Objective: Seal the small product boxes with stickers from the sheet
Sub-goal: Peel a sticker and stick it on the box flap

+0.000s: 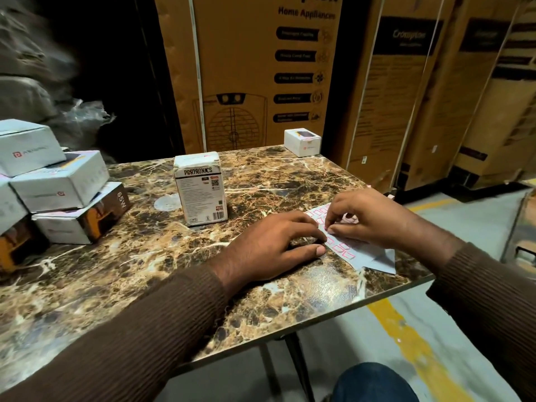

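Note:
A white sticker sheet (365, 253) with pink-outlined stickers lies near the right edge of the marble table (139, 274). My left hand (272, 248) lies flat, fingers spread, pressing the sheet's left edge. My right hand (374, 219) pinches at a sticker on the sheet with fingertips and thumb. An upright white Portronics box (200, 188) stands just beyond my left hand, apart from it. Another small white box (302, 142) sits at the table's far edge.
A stack of several white and brown product boxes (55, 184) fills the table's left side. Tall brown appliance cartons (261, 68) stand behind the table and to the right. The table's right edge drops to a grey floor with a yellow line (412, 343).

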{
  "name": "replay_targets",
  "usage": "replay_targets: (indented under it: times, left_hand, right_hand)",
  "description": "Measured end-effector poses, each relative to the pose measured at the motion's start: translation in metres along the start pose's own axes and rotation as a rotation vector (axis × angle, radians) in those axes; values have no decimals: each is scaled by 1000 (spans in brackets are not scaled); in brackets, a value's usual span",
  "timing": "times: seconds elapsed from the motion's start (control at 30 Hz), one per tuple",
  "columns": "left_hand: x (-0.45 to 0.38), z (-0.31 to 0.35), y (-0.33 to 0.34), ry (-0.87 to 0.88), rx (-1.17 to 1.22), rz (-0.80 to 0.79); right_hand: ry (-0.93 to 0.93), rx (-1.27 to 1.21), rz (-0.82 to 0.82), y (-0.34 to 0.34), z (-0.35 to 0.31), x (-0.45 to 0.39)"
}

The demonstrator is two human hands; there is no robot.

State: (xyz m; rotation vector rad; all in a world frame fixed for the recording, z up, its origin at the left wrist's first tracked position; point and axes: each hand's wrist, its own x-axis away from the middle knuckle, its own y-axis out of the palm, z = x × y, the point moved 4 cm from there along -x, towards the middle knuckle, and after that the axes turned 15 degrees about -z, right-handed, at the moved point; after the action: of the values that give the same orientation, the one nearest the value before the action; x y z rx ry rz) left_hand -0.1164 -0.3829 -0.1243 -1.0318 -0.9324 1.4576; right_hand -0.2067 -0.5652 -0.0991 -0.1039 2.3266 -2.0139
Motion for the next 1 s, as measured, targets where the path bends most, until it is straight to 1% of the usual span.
replay_targets:
  times: [0.13, 0.2, 0.3, 0.57, 0.67, 0.73, 0.83, 0.93, 1.0]
  left_hand:
    - [0, 1, -1, -11, -2, -4]
    - [1, 2, -1, -10, 0, -5]
    - [1, 2, -1, -16, -3, -8]
    - [2, 3, -2, -14, -28, -17]
    - [4, 1, -4, -18, -15, 3]
    - [5, -1, -5, -3, 11, 35]
    - [10, -6, -9, 12, 71, 131]
    - [19, -9, -22, 7, 92, 265]
    - [29, -8, -39, 4, 37, 367]
  right_hand:
    - [44, 105, -7, 3, -5, -3]
    - [65, 111, -18, 3, -8, -3]
    - [91, 71, -28, 2, -7, -3]
    - [131, -93, 46, -1, -1, 1]
    - [160, -118, 42, -1, 2, 1]
    - [155, -117, 29, -1, 1, 1]
    - [84, -80, 38, -4, -7, 0]
    - [29, -61, 126, -10, -16, -1]
    - [-13, -83, 227, -17, -28, -4]
